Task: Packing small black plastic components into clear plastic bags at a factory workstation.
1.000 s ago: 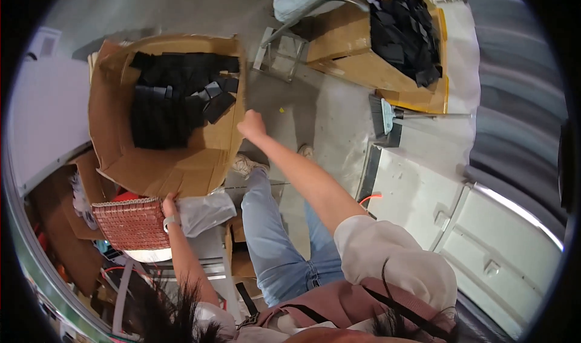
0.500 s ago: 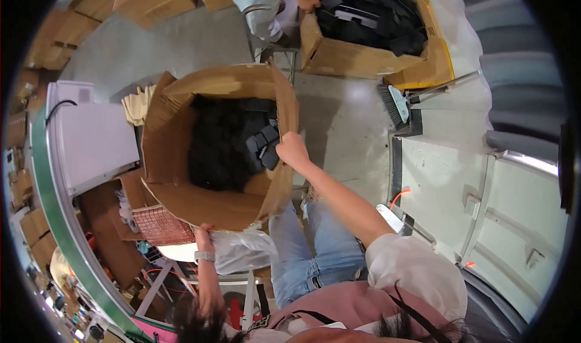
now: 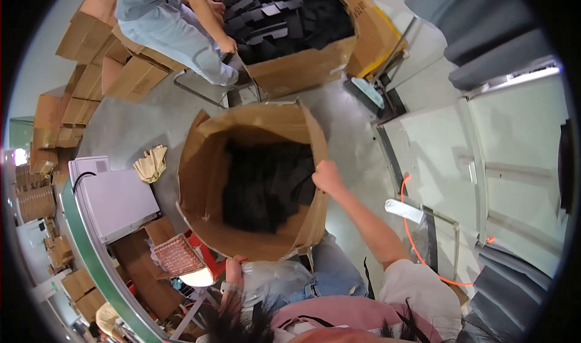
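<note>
At the far left I am seeing brown cartons (image 3: 88,37) standing in piles, and nearer, a pale cabinet (image 3: 118,201) is sitting beside a beige cloth (image 3: 151,163). Behind these, a co-worker (image 3: 175,31) in light blue trousers is sitting, and one hand of this person is resting at the edge of another box. Lower down, a reddish woven mat (image 3: 175,255) is lying near a red object that I am not seeing well.

My left hand (image 3: 234,271) is touching the near edge of the big open box (image 3: 198,185); I cannot tell how firmly it is closing there. This box is standing in the middle, in front of the legs, and is holding many black pieces (image 3: 266,188). A clear plastic bag (image 3: 275,279) is lying just below it. Farther back, the second box (image 3: 302,73) is also containing black pieces.

My right hand (image 3: 327,178) is gripping the right wall of the big box, with its fingers folded. To the right, a broom (image 3: 366,95) is lying near the second box, an orange cord (image 3: 411,240) is curving downward, and a grey curtain (image 3: 496,34) is hanging.
</note>
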The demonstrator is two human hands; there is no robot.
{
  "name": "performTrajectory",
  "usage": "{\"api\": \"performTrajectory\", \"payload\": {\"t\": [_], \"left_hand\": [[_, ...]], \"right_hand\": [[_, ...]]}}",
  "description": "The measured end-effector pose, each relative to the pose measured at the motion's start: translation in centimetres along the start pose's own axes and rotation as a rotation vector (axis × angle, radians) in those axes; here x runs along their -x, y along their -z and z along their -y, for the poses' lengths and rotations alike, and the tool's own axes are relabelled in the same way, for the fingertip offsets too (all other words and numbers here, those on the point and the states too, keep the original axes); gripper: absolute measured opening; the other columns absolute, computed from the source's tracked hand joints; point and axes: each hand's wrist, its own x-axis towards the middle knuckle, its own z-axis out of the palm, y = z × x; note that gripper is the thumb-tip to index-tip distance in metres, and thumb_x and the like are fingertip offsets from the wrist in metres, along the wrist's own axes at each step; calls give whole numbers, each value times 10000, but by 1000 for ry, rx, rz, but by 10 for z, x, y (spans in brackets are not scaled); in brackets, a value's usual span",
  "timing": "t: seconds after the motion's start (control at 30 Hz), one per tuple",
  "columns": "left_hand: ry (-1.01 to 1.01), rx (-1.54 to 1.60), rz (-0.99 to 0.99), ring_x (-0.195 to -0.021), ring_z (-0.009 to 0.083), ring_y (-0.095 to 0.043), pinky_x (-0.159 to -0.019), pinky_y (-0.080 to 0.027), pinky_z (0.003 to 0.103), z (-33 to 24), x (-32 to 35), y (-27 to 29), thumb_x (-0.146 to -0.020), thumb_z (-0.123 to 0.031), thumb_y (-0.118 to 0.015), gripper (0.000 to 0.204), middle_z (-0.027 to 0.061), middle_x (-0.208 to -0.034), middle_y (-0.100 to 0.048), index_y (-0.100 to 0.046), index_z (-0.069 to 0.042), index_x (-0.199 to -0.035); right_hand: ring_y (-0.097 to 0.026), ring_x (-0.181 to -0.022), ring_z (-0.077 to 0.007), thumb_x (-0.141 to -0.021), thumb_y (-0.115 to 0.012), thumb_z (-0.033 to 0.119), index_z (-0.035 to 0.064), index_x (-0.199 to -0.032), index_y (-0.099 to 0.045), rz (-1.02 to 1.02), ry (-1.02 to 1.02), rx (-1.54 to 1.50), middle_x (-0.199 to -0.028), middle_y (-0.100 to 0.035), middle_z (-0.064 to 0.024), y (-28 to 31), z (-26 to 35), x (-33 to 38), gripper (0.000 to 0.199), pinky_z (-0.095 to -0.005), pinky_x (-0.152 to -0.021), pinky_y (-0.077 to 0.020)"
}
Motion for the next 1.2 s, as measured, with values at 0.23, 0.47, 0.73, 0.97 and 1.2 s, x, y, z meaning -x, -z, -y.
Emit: {"api": "performTrajectory", "payload": {"t": [0.23,0.47,0.73,0.97,1.2], "left_hand": [[-87,-187,27,-695,184,-562,-632,-428,299,-23,55,-71,-651,-44,-585,133,75,-754,-597,-583,19,-768],[-50,-361,179,-804,193,-552,-740,-428,295,-54,131,-100,-707,-41,-534,185,65,-837,-607,-592,21,-872],[-218,-407,456,-724,153,-550,-656,-423,262,-83,176,-121,-714,-91,-535,178,58,-797,-629,-628,38,-795],[-404,-489,595,-681,186,-564,-642,-433,300,-118,188,-124,-724,-128,-535,214,152,-725,-620,-622,61,-776],[-558,-633,670,-704,270,-589,-653,-444,314,-158,161,-137,-731,-148,-532,206,190,-753,-621,-628,28,-777]], "right_hand": [[-579,-471,-339,-664,-497,79,-117,-625,-521,-326,91,46,-512,-506,-232,91,-40,66,201,-421,-447,-467],[-533,-592,-431,-633,-507,105,-121,-589,-499,-389,16,77,-590,-503,-293,197,-23,162,230,-461,-553,-434],[-492,-368,-208,-626,-498,56,-92,-506,-458,-475,-77,-147,-419,-429,-150,265,-12,255,195,-341,-353,-364],[-462,-347,-140,-637,-512,52,-68,-507,-483,-582,-19,-134,-422,-446,-78,297,40,299,179,-284,-299,-333],[-440,-351,-116,-659,-518,65,-64,-538,-498,-639,-60,-105,-442,-466,-61,294,72,294,178,-270,-300,-335]]}}
